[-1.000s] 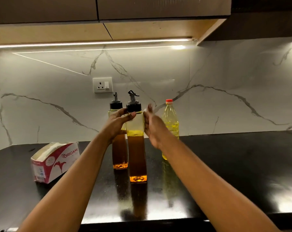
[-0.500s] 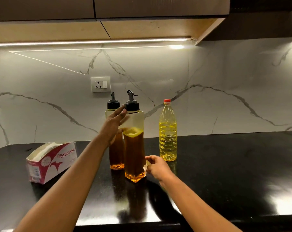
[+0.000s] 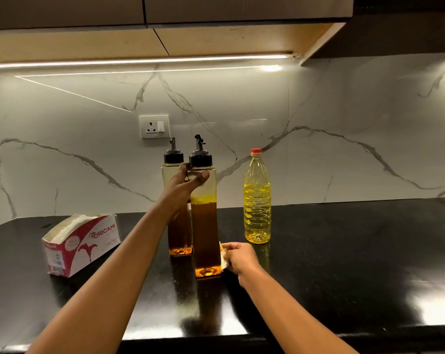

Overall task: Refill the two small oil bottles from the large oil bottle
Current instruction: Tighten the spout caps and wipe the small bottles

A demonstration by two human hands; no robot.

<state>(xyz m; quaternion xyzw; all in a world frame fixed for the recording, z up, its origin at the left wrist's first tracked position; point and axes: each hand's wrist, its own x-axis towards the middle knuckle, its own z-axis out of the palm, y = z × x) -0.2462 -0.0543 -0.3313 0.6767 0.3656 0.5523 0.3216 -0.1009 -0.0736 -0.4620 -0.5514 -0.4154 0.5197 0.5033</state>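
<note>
Left hand (image 3: 188, 182) grips the front small bottle (image 3: 206, 226) just under its black pourer cap (image 3: 200, 159), thumb across the near face and fingers reaching round the far side. The right hand (image 3: 238, 259) is curled round a pale tissue wad (image 3: 223, 254), which it presses against the lower right edge of that bottle, close to where it meets the bench (image 3: 344, 251). This looks like wiping drips off the bottle after a fill.

To do it well, the upper hand should be the anchor: the bottle is tall and narrow on a glossy black surface, so a sideways push at the foot could slide or tip it. Wiping upward from the base, one face at a time, and turning the bottle rather than reaching behind it, would avoid knocking the rear small bottle (image 3: 180, 238), which stands just behind and to the left. The large bottle (image 3: 257, 200) stands upright close by on the right, so the right elbow needs care.

Both small bottles are clear and square-sided with grey spouts. The front one holds dark amber oil under a thin brighter yellow band, clear above that. The rear one's level is hidden by the forearm. The large bottle is ribbed plastic, pale yellow oil, red cap (image 3: 256, 151) on. A tissue box (image 3: 81, 244) lies at the left
</note>
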